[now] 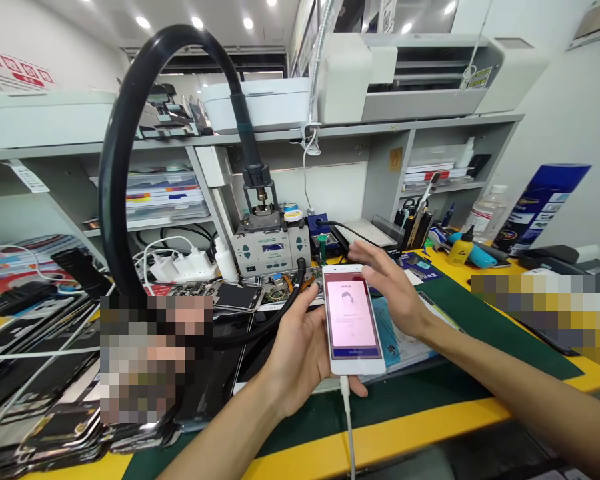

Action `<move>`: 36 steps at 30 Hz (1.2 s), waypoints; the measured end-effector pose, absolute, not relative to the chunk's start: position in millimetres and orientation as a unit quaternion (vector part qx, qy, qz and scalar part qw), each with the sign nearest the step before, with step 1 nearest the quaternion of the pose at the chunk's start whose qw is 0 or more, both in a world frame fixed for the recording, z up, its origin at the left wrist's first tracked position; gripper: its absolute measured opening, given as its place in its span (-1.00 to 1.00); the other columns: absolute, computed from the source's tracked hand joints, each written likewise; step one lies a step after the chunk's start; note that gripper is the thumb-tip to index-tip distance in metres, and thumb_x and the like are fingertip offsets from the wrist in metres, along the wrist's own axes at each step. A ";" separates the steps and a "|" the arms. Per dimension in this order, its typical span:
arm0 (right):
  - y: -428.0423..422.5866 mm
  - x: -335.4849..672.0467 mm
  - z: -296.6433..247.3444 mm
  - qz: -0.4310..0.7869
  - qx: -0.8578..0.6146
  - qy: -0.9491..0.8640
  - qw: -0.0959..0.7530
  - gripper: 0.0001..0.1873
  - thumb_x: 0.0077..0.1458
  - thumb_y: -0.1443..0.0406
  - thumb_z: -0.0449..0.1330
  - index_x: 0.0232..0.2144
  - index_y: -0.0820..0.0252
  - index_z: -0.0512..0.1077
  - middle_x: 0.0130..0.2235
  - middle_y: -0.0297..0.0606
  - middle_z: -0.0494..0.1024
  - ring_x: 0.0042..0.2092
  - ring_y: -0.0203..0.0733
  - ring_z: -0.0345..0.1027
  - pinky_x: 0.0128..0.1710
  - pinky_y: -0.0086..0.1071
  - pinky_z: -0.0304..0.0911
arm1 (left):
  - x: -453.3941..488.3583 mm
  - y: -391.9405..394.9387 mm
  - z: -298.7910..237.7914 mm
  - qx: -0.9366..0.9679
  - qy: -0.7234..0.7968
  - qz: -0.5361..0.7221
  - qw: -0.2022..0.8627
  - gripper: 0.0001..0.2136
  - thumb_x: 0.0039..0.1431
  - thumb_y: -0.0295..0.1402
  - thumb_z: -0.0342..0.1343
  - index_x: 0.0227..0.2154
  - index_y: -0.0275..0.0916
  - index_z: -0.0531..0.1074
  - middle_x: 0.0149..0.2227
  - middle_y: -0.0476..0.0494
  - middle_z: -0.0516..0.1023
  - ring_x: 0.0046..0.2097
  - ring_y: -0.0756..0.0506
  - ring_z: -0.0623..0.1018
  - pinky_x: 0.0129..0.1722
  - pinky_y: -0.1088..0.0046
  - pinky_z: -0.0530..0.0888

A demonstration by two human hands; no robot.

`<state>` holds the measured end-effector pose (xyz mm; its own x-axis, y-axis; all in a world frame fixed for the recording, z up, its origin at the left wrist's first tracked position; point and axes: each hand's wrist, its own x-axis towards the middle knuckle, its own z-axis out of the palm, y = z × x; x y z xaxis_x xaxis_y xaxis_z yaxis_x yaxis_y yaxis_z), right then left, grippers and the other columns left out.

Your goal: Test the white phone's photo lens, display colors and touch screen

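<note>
- A white charging cable (347, 400) is plugged into the smartphone's lower end and is draped over the near edge of the yellow tabletop (400, 433).
- The white smartphone (353, 320) is held upright over the near middle of the tabletop, above the green mat (305, 430); its lit screen is filled by a pale pink panel with a line drawing.
- It is gripped by the left hand (300, 340), with the thumb laid along one side and the fingers curled behind.
- The right hand (397, 287) is held open beside the phone's upper right corner, fingers extended; whether the phone is touched cannot be told.
- Dismantled phone parts (65, 427) are piled at the tabletop's near left corner.
- A yellow dropper bottle (461, 248) and a blue spray can (543, 207) are stood toward the far right corner.
- At the far edge, a hot-air rework station (275, 250) is set, its handpiece held nozzle-down above it and its thick black hose (113, 167) looped to the left.
- Behind, a large white printer-like machine (343, 80) is carried by the grey shelf unit (387, 160).
</note>
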<state>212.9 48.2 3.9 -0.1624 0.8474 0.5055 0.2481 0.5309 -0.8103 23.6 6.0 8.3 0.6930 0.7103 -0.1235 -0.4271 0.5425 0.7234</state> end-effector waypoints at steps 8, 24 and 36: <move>35.6 211.3 10.1 -0.035 -0.260 -0.901 0.346 -0.29 0.27 0.13 -0.05 0.39 0.18 -0.10 0.41 -0.13 -0.04 0.42 0.11 -0.29 0.35 0.15 -0.33 | 25.4 4.5 5.3 0.343 0.209 0.314 0.860 -0.34 0.25 0.13 -0.21 0.05 -0.37 0.41 -0.09 -0.44 0.52 -0.24 -0.29 0.58 -0.47 0.18 0.56; 37.1 211.7 4.2 -0.025 -0.269 -0.909 0.318 -0.32 0.27 0.18 -0.02 0.37 0.19 -0.03 0.39 -0.10 0.05 0.42 0.10 -0.27 0.35 0.19 -0.31 | 26.3 4.1 5.8 0.349 0.240 0.309 0.851 -0.34 0.23 0.16 -0.21 -0.05 -0.39 0.44 -0.17 -0.41 0.55 -0.31 -0.27 0.59 -0.51 0.21 0.54; 42.2 214.6 -1.5 -0.045 -0.360 -0.831 0.422 -0.57 0.30 0.26 -0.08 0.13 0.24 0.37 0.24 -0.04 0.34 0.36 0.07 -0.02 0.31 0.08 -0.12 | 24.6 4.5 10.7 0.323 0.263 0.379 0.827 -0.57 0.25 -0.07 -0.04 -0.03 -0.30 0.44 -0.32 -0.20 0.49 -0.38 -0.16 0.53 -0.62 0.35 0.51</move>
<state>214.6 42.2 -1.5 -0.3856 0.5599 0.7334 0.6354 0.7375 -0.2290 24.6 4.5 10.7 0.5746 0.7958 -0.1910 -0.4561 0.5051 0.7327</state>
